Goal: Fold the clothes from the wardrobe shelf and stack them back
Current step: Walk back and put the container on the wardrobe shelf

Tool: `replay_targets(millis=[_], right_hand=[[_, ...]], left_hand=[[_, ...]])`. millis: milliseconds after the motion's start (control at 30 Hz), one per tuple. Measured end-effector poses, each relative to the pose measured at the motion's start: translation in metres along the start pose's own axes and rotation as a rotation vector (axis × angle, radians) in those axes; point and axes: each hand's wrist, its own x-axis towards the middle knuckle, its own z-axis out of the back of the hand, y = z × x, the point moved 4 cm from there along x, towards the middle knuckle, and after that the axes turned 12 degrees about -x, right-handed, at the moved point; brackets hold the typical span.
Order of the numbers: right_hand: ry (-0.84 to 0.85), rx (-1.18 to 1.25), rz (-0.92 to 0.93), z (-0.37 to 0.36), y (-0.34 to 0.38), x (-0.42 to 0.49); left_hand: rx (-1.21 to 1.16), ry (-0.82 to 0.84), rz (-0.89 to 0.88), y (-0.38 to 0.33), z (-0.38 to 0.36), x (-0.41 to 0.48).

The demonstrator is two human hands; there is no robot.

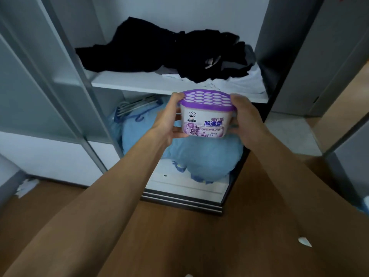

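A white dehumidifier box (205,116) with a purple perforated lid is held in front of the wardrobe, just below the shelf edge. My left hand (169,121) grips its left side and my right hand (244,118) grips its right side. On the white wardrobe shelf (123,81) lies a crumpled heap of black clothes (159,48). White and grey garments (245,82) lie unfolded under and beside the heap at the shelf's right end.
Below the shelf, a bundle of light blue bedding (201,156) fills the bottom compartment, with several hangers (135,106) behind it. Grey sliding door panels (40,76) stand at the left and a grey door (295,56) at the right. Wooden floor (179,236) lies underfoot, with paper scraps (26,186) at the left.
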Motion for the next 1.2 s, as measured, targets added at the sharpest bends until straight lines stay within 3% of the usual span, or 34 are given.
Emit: replay_targets(millis=[133, 367, 633, 767, 867, 1033, 1200], right_hand=[[-0.054, -0.185, 0.198, -0.013, 0.041, 0.052], [-0.127, -0.342, 0.388, -0.029, 0.098, 0.144], [-0.262, -0.541, 0.402, -0.031, 0.159, 0.248], [-0.347, -0.794, 0.426, -0.024, 0.188, 0.300], [-0.438, -1.056, 0.338, -0.010, 0.204, 0.339], [-0.397, -1.334, 0.179, 0.023, 0.226, 0.395], [-0.411, -1.339, 0.168, 0.055, 0.237, 0.439]], left_hand=[[0.000, 0.000, -0.016, -0.038, -0.002, 0.053], [-0.037, 0.098, -0.072, -0.111, -0.026, 0.154], [-0.003, 0.277, -0.046, -0.180, -0.076, 0.301], [0.030, 0.371, -0.007, -0.206, -0.110, 0.370], [0.071, 0.431, 0.026, -0.218, -0.144, 0.408], [0.154, 0.556, -0.015, -0.226, -0.203, 0.454], [0.161, 0.605, -0.095, -0.226, -0.257, 0.490]])
